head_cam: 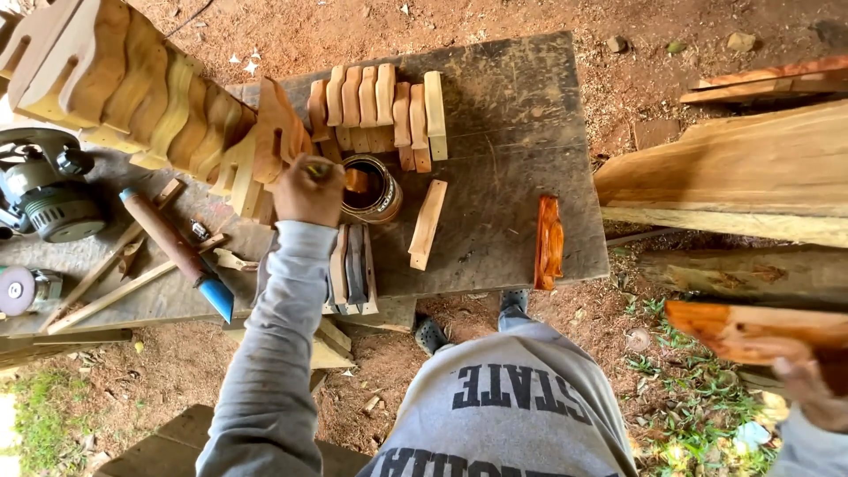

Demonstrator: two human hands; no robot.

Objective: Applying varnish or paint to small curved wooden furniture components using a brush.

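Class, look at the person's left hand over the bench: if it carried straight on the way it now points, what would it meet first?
Most likely the open tin of varnish: the left hand holds a brush whose tip already sits at its mouth. Depth is hard to judge from above.

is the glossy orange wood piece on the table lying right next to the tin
No, the glossy orange piece lies near the table's right edge, apart from the tin.

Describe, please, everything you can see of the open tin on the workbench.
The open tin is a small round can with no lid, standing upright on the dark wooden workbench. Its wall looks like worn metal with a pale band, and dark brown liquid shows inside. A brush, held by the left hand, dips into it. Shaped wooden pieces lie just behind it; whether they touch it is unclear.
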